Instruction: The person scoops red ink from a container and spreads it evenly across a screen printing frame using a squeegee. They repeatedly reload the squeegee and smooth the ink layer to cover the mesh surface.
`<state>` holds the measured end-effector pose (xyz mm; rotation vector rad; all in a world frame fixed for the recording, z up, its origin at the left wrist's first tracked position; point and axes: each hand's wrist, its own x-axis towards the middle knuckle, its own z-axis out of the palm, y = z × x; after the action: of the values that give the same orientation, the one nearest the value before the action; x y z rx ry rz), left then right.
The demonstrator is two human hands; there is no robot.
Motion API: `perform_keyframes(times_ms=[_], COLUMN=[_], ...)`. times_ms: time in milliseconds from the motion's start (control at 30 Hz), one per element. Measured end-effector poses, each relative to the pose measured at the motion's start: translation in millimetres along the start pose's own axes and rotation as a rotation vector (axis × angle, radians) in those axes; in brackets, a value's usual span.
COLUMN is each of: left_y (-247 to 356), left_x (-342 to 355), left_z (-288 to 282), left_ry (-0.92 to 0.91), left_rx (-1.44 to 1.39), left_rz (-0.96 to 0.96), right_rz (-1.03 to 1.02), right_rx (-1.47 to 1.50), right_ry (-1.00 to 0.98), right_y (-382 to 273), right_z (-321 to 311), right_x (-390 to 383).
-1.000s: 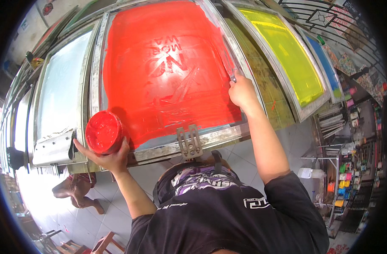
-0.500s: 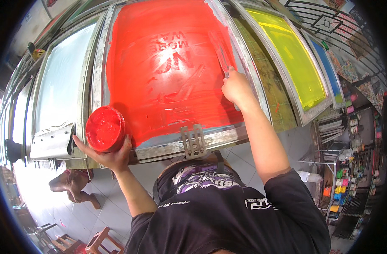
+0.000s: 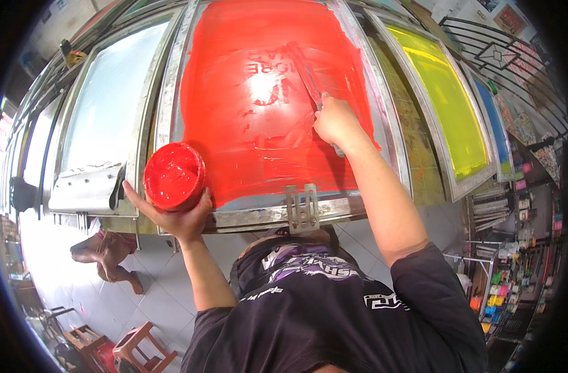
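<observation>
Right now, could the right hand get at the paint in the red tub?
Probably yes: the red tub is open at the top, held in the left hand, and nothing seems to stand between it and the right hand, though that hand grips a spatula.

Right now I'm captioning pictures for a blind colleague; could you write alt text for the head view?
A person's right hand holds a red-smeared spatula over a framed screen coated in red, while the left hand holds a tub of red paste near its lower left corner. A yellow screen lies to the right, a pale screen to the left.
</observation>
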<state>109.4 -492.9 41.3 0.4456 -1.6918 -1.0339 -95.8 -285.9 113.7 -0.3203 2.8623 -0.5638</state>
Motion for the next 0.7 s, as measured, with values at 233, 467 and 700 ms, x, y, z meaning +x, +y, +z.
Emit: perform_keyframes(times_ms=[233, 467, 700], left_y=[7.9, -2.3, -4.7], left_x=[1.8, 0.6, 1.4], left_z=[0.2, -1.4, 1.2], left_ry=[0.0, 0.04, 0.067], left_rx=[0.052, 0.142, 0.01], left_rz=[-0.006, 0.071, -0.03], right_rz=[-0.206, -0.411, -0.668], right_rx=[-0.116, -0.165, -0.157], right_ry=[-0.043, -0.132, -0.284], right_y=[-23.0, -37.7, 8.5], right_z=[15.2, 19.1, -6.2], right_x=[24.7, 50.0, 55.5])
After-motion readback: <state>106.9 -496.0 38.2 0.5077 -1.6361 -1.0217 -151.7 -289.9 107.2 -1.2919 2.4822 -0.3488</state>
